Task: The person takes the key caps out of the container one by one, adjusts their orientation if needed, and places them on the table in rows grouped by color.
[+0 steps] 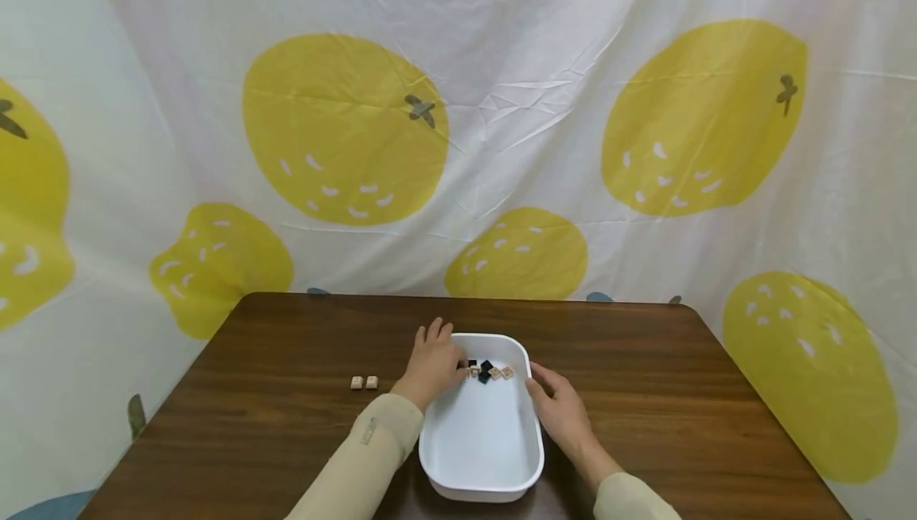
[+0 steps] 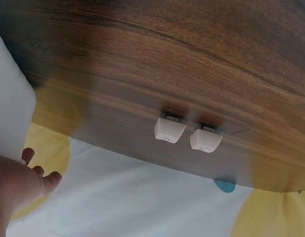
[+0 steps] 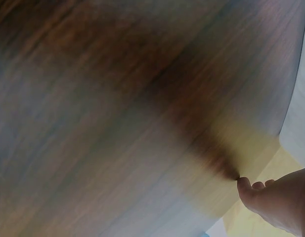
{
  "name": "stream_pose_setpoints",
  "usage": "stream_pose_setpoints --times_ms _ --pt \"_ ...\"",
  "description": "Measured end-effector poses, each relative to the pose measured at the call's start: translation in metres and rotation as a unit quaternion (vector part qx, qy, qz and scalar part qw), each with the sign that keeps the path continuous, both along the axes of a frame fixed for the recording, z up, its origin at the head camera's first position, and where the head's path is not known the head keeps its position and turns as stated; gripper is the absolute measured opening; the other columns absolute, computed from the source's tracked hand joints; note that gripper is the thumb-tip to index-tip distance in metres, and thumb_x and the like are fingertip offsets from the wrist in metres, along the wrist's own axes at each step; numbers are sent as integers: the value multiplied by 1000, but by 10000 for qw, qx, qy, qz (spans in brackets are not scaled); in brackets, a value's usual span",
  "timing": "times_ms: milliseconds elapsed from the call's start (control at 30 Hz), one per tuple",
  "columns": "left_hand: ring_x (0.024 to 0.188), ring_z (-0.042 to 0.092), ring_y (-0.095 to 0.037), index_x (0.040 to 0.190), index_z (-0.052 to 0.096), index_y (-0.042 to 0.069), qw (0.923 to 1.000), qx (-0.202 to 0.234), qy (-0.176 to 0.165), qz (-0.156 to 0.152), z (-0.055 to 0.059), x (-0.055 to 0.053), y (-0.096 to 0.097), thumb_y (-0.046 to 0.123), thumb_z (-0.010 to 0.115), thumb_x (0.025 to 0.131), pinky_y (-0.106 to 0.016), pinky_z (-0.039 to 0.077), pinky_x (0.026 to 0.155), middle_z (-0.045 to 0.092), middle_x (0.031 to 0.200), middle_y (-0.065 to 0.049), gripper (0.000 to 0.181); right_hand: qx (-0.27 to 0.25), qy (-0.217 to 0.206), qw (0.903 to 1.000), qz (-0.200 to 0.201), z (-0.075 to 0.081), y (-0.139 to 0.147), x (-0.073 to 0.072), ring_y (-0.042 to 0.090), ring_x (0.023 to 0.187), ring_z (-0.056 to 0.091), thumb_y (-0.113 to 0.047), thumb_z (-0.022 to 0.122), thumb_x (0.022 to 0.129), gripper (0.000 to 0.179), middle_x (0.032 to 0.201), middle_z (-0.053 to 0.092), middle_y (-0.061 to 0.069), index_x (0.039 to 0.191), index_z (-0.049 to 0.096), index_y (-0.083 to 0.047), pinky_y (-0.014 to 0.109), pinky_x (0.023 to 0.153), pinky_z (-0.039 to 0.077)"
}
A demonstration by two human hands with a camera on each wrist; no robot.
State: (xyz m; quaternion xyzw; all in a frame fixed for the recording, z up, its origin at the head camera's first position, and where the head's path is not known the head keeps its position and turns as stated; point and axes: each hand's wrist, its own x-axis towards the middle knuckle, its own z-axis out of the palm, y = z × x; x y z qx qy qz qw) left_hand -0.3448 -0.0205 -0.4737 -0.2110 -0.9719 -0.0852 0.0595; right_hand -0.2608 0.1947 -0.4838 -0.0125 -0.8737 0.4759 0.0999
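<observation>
A white rectangular tray (image 1: 481, 468) with rounded corners stands on the table, holding several black and beige keycaps (image 1: 496, 373) toward its far end. My left hand (image 1: 432, 365) reaches over the tray's left rim, thumb and forefinger beside the leftmost keycaps. Its other fingers extend outside the rim; I cannot tell whether the fingertips pinch a keycap. Along the tray's right side lies my right hand (image 1: 566, 416), thumb at the rim and fingers fairly straight. Two beige keycaps (image 2: 169, 130) sit side by side on the table, left of the left hand.
The dark wood-grain table (image 1: 688, 408) has rounded far corners. Behind it hangs a white cloth (image 1: 516, 114) printed with large yellow lemons. Light sleeves (image 1: 358, 456) cover both forearms.
</observation>
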Motion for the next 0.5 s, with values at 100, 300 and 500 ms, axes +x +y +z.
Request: stream_pose_setpoints --times_ms 100,300,500 --pt "143 27 -39 79 74 26 10000 -32 27 -28 0 0 0 31 76 87 -59 22 115 48 145 -16 10 -18 3 10000 14 1 -1 0 42 131 46 -19 59 100 38 137 55 24 134 60 -2 57 109 33" --pt "144 26 -39 69 67 27 9998 82 -130 -90 1 0 -1 30 82 80 -58 20 115 48 144 -14 19 -54 -14 10000 16 2 -2 1 42 131 47 -17 59 100 38 137 55 24 134 60 -1 56 109 33" --pt "144 25 -38 68 62 26 9994 171 -287 -108 0 -1 -2 27 86 76 -57 18 116 48 144 -13 26 -16 -66 10000 20 2 -2 1 43 132 46 -18 59 100 39 138 54 25 135 59 -1 58 109 32"
